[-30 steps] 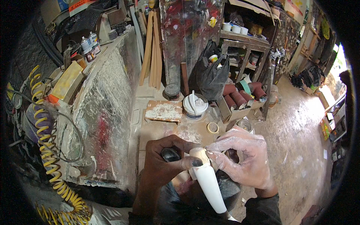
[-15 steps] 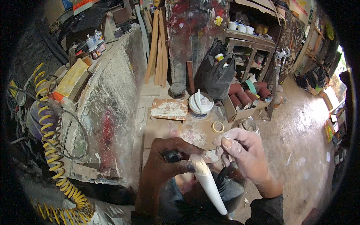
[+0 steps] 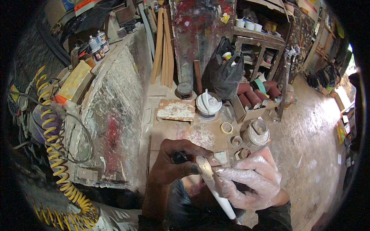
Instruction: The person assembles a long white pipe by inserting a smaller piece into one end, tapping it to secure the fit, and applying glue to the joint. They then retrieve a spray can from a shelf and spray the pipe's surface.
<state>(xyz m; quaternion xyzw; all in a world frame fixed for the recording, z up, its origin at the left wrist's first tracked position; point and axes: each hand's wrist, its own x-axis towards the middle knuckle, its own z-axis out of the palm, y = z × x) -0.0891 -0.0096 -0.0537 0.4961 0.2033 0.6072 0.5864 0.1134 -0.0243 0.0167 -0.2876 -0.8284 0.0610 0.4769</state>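
A slim white rod (image 3: 220,193) slants up from my lap, its rounded upper end marked with a beige, filler-like patch. My left hand (image 3: 168,161) is closed at that upper end, thumb and forefinger on it. A dark, rounded thing (image 3: 178,157) shows in the curl of the same hand; its kind I cannot make out. White powder coats my right hand (image 3: 252,179). Its bent fingers press on the rod's right side just below the tip, and whether a small thing lies under them is hidden. Behind the fingers is a small pale piece (image 3: 221,157).
Ahead stand a white-lidded tub (image 3: 208,111), a smeared board (image 3: 175,111), a tape roll (image 3: 226,128) and a pail (image 3: 254,139). A box (image 3: 246,113) holds red-brown rolls beside a black bag (image 3: 219,75). A yellow coiled hose (image 3: 54,154) hangs left of the whitened bench (image 3: 111,88).
My right hand has come down from above the rod's tip onto its right side, its fingers now touching the rod. My left hand stays at the upper end.
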